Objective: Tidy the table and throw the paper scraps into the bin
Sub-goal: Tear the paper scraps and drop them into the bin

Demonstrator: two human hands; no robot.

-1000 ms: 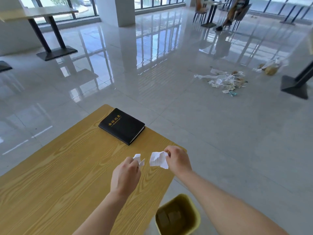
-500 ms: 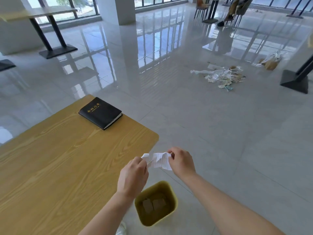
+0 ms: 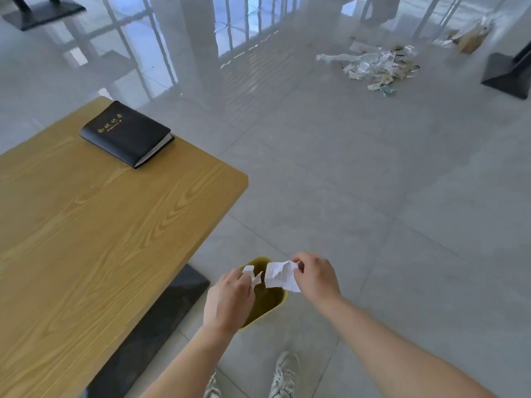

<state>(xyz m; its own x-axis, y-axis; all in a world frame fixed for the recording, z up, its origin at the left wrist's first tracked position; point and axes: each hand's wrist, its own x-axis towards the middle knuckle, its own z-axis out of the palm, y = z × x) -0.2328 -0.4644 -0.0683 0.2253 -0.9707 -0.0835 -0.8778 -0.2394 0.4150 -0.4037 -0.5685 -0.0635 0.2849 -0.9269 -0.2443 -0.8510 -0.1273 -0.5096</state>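
Over yellow bin (image 3: 270,314), just right of table (image 3: 115,225): both hands hold paper scraps.
L hand (image 3: 230,300) pinches small scrap (image 3: 252,275); R hand (image 3: 316,278) pinches bigger crumpled scrap (image 3: 280,277), the two scraps just apart. Bin sits on floor beside table's dark base (image 3: 161,311). Black notebook (image 3: 126,133) lies by table's far right edge, short of the rounded corner. Tile floor (image 3: 373,196) runs wide to right & far; litter pile (image 3: 373,66) far right, well apart.
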